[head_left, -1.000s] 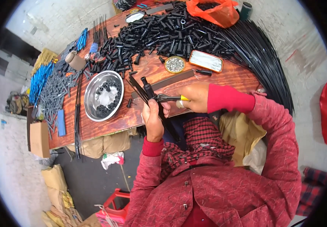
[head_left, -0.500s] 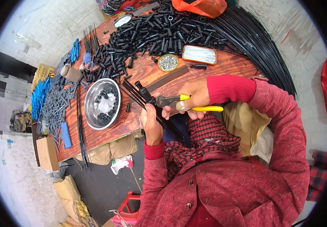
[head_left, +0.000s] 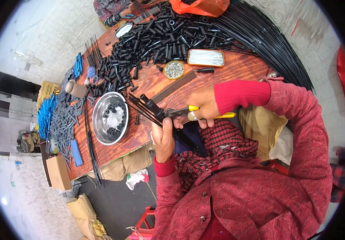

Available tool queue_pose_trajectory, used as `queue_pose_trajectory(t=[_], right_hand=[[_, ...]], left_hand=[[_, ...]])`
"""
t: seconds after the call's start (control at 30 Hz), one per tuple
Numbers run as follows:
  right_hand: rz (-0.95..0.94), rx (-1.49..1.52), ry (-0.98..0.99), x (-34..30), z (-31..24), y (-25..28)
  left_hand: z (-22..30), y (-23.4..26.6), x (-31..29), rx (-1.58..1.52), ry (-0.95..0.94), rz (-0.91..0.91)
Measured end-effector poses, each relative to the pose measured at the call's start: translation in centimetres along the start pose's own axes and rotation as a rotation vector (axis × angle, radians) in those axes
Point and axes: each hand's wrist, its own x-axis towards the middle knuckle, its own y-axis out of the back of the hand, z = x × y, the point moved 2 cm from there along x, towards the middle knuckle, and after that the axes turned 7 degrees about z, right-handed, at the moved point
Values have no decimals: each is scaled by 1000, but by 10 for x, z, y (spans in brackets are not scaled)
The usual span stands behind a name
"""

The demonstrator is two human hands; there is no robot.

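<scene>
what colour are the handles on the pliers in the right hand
Yellow; the handles of the pliers show in the head view, partly covered by the right hand.

We see a brown box [head_left: 59,173] at the left end of the table [head_left: 240,66], tan sacks [head_left: 82,210] on the floor [head_left: 112,200], and a red stool [head_left: 145,232] nearby.

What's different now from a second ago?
In the last half second, the yellow-handled pliers have closed a little in the right hand. The view has shifted, showing more of a co-worker's sleeve at the top. The left hand still holds the thin black rods; nothing was let go.
</scene>
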Motion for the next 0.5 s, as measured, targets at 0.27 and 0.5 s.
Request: queue_pose_trajectory(t=[0.27, 0.5], right_hand=[[9, 28, 0, -11, -9, 4], [63, -130, -71, -8, -11, 1]], left_hand=[[6, -1, 1, 135, 42, -62], [8, -3, 1, 202, 24, -82]])
